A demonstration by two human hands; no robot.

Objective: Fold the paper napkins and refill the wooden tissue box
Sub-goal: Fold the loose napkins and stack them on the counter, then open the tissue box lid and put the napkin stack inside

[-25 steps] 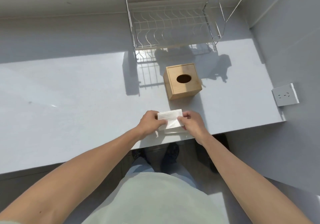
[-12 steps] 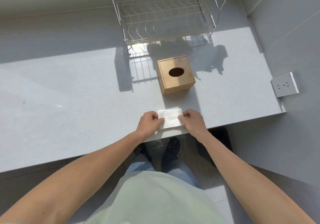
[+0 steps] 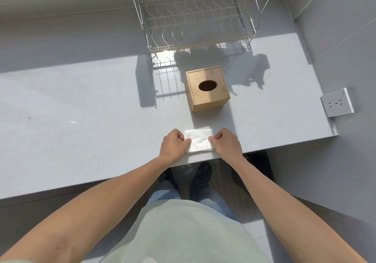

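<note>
A folded white paper napkin (image 3: 198, 141) lies flat on the pale grey countertop (image 3: 81, 110), close to its near edge, with the left hand (image 3: 174, 146) pinching its left side and the right hand (image 3: 226, 145) pinching its right side, both with fingers curled. The square light-wood tissue box (image 3: 207, 88) with a dark oval opening in its top stands further back, apart from the napkin. Behind the box stands a white wire dish rack (image 3: 195, 18), and a white wall socket (image 3: 337, 105) sits to the right.

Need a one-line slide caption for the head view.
Both hands, left hand and right hand, pinch a paper napkin flat on the counter before the wooden tissue box.
</note>
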